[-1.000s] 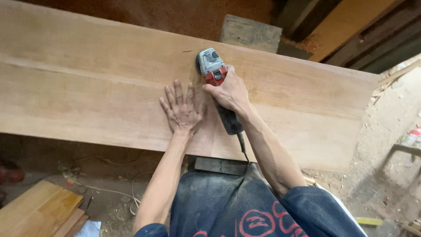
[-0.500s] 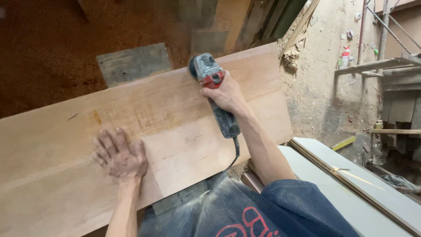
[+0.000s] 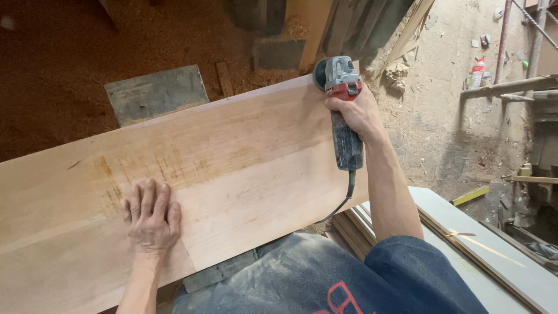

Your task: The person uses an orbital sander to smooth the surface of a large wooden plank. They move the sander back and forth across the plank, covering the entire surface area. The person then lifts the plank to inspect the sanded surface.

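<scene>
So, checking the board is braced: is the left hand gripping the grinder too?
No, the left hand lies flat on the wooden board; only the right hand holds the grinder.

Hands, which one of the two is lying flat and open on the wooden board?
The left hand, palm down with fingers spread on the wooden board. The right hand is instead closed around the angle grinder at the board's far edge.

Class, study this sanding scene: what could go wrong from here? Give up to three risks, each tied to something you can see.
1. The angle grinder works at the far corner of the wooden board, held by the right hand alone; it might slip off the edge.
2. Its cord trails across the board toward the body and may snag.
3. The bare left hand lies flat on the board, unprotected if the tool kicks back.
</scene>
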